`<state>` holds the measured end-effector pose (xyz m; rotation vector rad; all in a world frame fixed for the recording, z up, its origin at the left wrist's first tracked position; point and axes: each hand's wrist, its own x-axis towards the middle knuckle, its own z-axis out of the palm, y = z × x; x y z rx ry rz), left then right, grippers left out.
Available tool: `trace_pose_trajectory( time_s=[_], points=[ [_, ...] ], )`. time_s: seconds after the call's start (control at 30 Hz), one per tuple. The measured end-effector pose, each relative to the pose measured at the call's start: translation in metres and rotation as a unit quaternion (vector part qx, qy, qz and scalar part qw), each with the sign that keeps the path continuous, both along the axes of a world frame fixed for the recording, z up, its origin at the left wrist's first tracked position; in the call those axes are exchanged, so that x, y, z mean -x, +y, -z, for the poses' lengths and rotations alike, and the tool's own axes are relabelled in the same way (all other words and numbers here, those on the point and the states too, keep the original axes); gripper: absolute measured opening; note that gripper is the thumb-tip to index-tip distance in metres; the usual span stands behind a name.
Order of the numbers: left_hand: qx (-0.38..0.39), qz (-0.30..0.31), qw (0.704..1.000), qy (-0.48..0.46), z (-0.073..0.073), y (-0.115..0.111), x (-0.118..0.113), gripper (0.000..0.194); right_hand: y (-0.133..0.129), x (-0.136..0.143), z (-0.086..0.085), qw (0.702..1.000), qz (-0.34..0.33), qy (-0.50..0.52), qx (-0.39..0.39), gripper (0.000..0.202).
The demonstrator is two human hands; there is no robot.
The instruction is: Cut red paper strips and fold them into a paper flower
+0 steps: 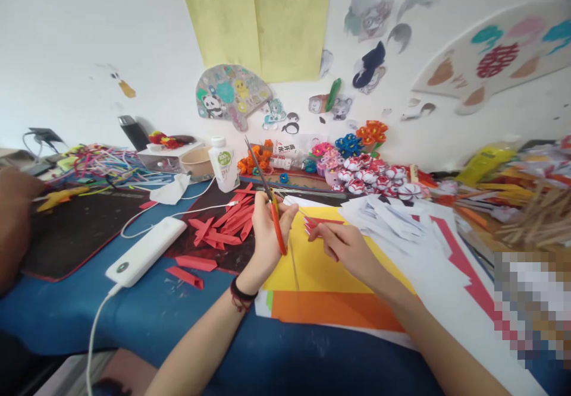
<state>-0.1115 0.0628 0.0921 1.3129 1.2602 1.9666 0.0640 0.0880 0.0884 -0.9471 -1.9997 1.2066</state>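
Note:
My left hand (267, 229) is closed around a pair of scissors (279, 226) with orange and yellow handles, the blades pointing up and to the left. To its right, my right hand (345, 244) has curled, pinched fingers over a yellow paper sheet (321, 271). A thin strand runs between the two hands; what the right fingertips grip is too small to make out. Red paper (328, 222) with white edges lies right by those fingertips. Left of my left hand is a pile of folded red paper pieces (229, 220), with two more pieces (196, 263) in front.
A white power bank (146, 250) with cables lies on the blue tablecloth (147, 313). Behind stand a white bottle (223, 164) and paper flowers (370, 176). White paper scraps (388, 220) spread to the right. Another person's blurred arm (15, 223) is at far left.

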Motion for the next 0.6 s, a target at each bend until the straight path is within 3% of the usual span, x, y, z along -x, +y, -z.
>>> trace_pose_trajectory(
  time_s=[0.37,0.5,0.6],
  points=[
    [0.031,-0.069,0.996,0.045,0.012,0.001,0.000,0.036,0.000,-0.002,0.003,0.998,0.057,-0.030,0.008,0.047],
    [0.001,-0.076,0.997,0.019,0.007,0.003,0.008,0.034,0.005,-0.009,0.005,0.991,0.049,-0.125,-0.010,0.046],
    [-0.030,-0.095,0.995,0.001,0.000,0.002,0.019,0.036,0.007,-0.012,0.010,0.971,0.049,-0.219,-0.081,0.040]
  ],
)
